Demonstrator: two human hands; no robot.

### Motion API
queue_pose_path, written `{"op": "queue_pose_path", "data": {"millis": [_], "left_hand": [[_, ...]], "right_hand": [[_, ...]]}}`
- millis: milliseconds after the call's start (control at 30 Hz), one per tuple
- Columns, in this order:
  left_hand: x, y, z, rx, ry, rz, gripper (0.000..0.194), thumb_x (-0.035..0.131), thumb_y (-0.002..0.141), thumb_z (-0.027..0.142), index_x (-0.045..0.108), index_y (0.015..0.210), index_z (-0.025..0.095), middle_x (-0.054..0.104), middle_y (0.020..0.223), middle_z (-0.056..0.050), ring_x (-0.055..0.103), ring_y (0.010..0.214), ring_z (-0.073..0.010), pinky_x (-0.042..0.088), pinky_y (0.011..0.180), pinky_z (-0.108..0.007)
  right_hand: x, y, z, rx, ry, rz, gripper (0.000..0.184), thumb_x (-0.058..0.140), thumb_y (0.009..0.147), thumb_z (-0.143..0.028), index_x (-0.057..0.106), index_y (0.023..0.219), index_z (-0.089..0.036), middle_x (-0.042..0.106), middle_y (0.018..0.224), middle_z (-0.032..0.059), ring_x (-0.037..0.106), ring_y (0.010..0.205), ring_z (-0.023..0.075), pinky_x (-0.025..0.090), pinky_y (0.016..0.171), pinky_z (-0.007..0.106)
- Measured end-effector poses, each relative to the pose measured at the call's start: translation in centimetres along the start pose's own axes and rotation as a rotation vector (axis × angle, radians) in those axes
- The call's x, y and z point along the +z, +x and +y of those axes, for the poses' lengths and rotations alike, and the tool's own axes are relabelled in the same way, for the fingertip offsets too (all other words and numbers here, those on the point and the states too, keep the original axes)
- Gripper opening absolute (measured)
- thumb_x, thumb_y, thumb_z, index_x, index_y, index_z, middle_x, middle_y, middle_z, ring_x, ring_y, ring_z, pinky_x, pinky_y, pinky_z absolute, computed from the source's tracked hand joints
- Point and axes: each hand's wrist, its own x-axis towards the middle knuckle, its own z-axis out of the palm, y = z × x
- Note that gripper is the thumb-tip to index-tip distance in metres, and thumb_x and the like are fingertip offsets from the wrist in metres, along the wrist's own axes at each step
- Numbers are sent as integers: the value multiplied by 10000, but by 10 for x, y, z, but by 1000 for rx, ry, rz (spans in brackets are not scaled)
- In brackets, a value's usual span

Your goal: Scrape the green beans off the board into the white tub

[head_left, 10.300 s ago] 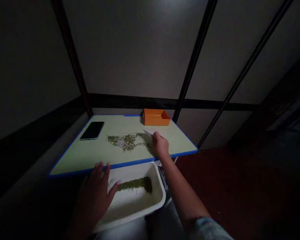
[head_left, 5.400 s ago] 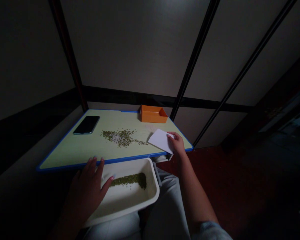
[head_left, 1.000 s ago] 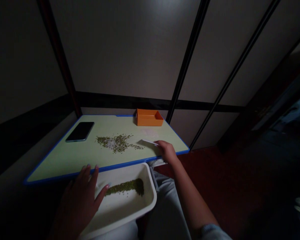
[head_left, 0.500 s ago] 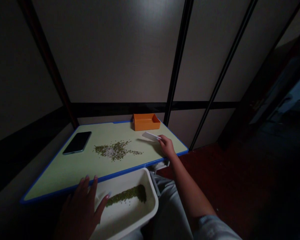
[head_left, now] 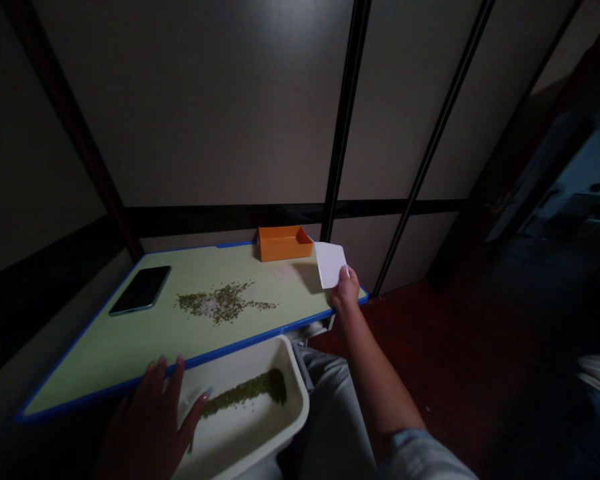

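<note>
My right hand [head_left: 347, 288] pinches a thin white plastic sheet [head_left: 331, 263] by its lower edge, with the broad face turned up over the table's right end. On the table lies a loose spread of small green-brown pellets or seeds [head_left: 223, 303], with whitish bits among them. Below the near edge, at my lap, sits a white plastic bin [head_left: 250, 437] with a band of similar green grains [head_left: 253, 392] along its far side. My left hand [head_left: 150, 420] rests at the bin's left end, fingers spread and thumb over the inside; its palm side is hidden.
An orange open box [head_left: 285, 248] stands at the table's back edge. A dark-screened phone [head_left: 143, 289] lies at the left of the pale green, blue-edged table [head_left: 105, 357]. Wall panels [head_left: 220, 107] rise right behind. To the right is dark red floor [head_left: 405, 333].
My right hand has moved right, away from the pellets, and turned the white sheet so its face shows. My view has shifted slightly right; my left hand stays at the bin.
</note>
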Motion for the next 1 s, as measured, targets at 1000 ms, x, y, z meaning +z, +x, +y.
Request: {"op": "queue_pose_path", "data": {"millis": [1000], "left_hand": [[7,-3,-5,4,21,10,746,312,891,622,478,1385,88,555,1411,-278,452,1405,-407,464,1039,-554]], "right_hand": [[3,-13,-31,271,195,7,443,578,933,-598,420,721,-242,526,439,-118,523,360,73,577,586,228]]}}
